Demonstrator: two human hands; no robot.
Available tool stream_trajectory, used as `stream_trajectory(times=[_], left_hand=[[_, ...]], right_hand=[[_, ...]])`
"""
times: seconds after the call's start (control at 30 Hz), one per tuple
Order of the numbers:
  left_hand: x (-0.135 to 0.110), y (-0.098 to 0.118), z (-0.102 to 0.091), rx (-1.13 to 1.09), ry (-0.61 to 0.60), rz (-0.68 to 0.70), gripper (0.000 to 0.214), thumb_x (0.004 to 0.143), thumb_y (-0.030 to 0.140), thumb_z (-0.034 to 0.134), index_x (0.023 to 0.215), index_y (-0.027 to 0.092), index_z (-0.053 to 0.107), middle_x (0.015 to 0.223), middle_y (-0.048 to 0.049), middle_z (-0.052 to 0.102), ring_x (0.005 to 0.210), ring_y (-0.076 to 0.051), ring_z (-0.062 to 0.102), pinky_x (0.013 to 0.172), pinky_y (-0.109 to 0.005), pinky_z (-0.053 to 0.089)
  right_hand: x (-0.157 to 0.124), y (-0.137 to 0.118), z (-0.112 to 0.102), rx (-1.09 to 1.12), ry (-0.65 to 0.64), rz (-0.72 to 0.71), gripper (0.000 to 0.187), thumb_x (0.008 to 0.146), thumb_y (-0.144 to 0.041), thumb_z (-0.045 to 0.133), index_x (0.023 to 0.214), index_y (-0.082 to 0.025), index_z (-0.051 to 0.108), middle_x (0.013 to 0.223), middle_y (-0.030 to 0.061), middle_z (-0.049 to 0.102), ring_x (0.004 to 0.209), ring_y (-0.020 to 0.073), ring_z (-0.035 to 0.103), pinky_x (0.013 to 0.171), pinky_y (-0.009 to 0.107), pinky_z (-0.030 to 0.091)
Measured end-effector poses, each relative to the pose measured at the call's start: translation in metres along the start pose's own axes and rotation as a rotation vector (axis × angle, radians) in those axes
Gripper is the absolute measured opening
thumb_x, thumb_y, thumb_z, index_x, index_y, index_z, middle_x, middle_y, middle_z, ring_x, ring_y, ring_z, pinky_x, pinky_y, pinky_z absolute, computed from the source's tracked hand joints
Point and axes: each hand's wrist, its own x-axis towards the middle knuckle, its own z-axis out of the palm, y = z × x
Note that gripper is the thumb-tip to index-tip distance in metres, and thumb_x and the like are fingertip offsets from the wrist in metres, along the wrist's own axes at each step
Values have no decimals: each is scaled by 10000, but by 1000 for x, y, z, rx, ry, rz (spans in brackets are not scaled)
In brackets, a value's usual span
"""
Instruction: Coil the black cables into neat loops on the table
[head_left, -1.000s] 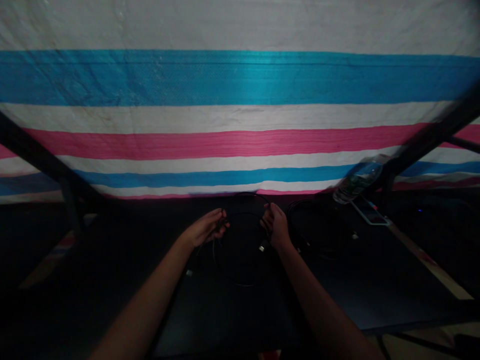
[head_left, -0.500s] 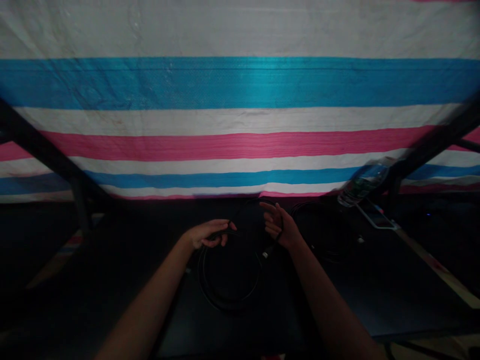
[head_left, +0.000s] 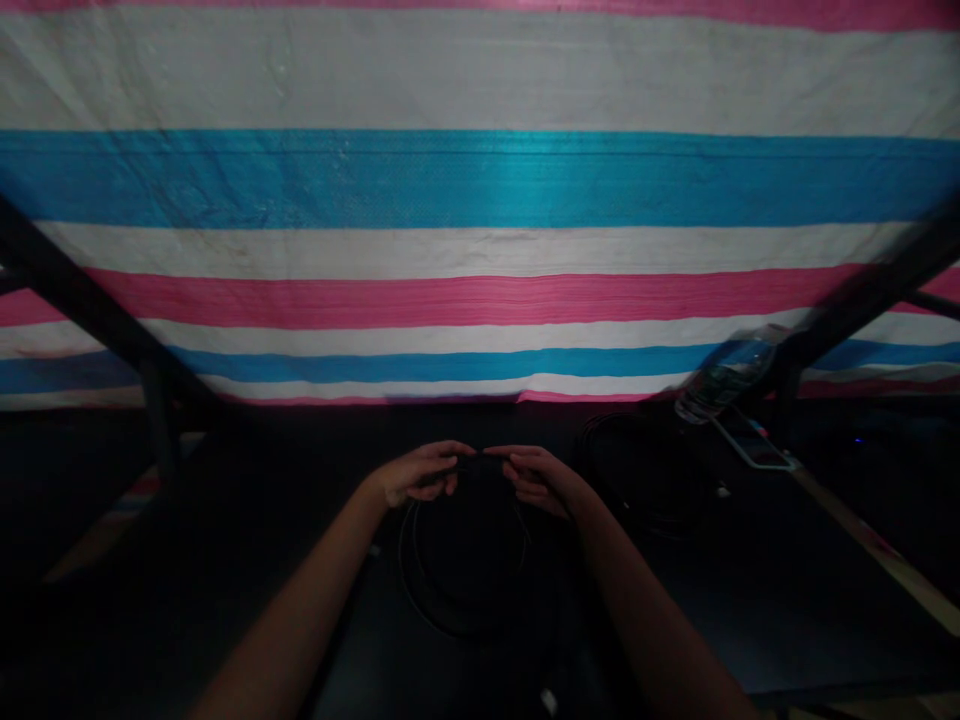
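Left hand point(head_left: 420, 475) and right hand point(head_left: 541, 482) meet at the top of a coiled black cable point(head_left: 409, 565), both curled nearly closed, and each seems to pinch the cable between fingers and thumb. Their fingertips come close together, with only a short stretch of cable between them. The loop hangs down from both hands and rests on a dark table point(head_left: 750, 620) below them, its lower part lost in shadow.

Just right of the right hand lies a second black cable coil point(head_left: 622, 470), making two coils in all. One small white plug point(head_left: 721, 491) sits at its far side, and another small white plug point(head_left: 549, 702) lies on the table well below the hands.

Farther right of the right hand, one clear plastic bottle point(head_left: 727, 382) lies tilted near the table's far edge, its contents too blurred to tell. A flat pale-edged object point(head_left: 754, 445) lies beside it. Ahead of both hands hangs one striped tarp point(head_left: 480, 180) in blue, pink and white.
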Motion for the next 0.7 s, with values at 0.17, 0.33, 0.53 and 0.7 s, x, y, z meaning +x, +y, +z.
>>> stream_trajectory(times=[0.17,0.33,0.53,0.7], left_hand=[[1,1,-5,-84,104,71,399,866,361,690,1190,165,565,660,39,569,365,1,243,351,-146,80],[0,2,-6,-60,69,8,411,851,377,703,1163,140,576,658,28,570,375,-3,250,364,-161,67],[-9,9,-22,2,73,-44,448,798,397,753,1122,136,588,641,41,544,387,-4,228,377,-167,61],[-21,17,-35,99,107,-64,465,763,488,769,1018,127,623,605,56,513,388,-1,196,374,-166,61]], right_hand=[[7,5,-11,20,-14,24,356,875,-314,689,1171,-118,708,590,-71,509,348,-2,182,332,156,157],[2,-1,-19,104,-41,25,378,858,-206,658,1220,-99,685,616,-73,505,354,-10,178,324,130,186],[-15,-15,-19,188,-74,52,373,855,-151,612,1222,-124,674,769,-16,591,371,-20,132,295,112,135],[-72,-7,-8,58,69,83,395,856,-293,716,1229,-165,692,705,-59,493,385,-27,132,307,115,93]])
